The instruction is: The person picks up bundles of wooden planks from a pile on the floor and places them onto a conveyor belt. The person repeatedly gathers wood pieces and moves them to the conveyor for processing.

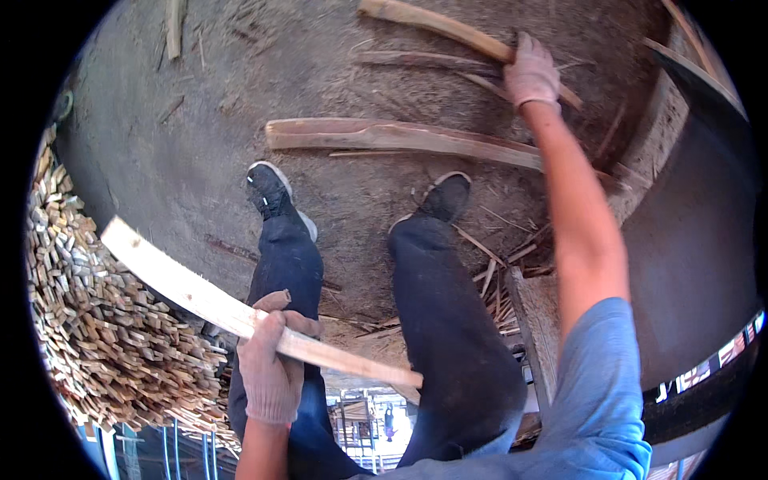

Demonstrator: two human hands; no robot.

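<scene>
Sawdust-strewn floor (pixel 160 120) underfoot | left hand (pixel 268 364) (gloved) closed around pale flat slat (pixel 200 298), held near the knees beside stacked offcuts (pixel 88 320) | long plank (pixel 400 138) lies past the shoes | right hand (pixel 532 76) reaches farthest, gripping bark-edged strip (pixel 440 26)

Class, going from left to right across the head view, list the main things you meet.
Stack of cut wood pieces → left hand gripping a pale wooden slat → left shoe → right shoe → right hand on a rough wooden strip.
</scene>
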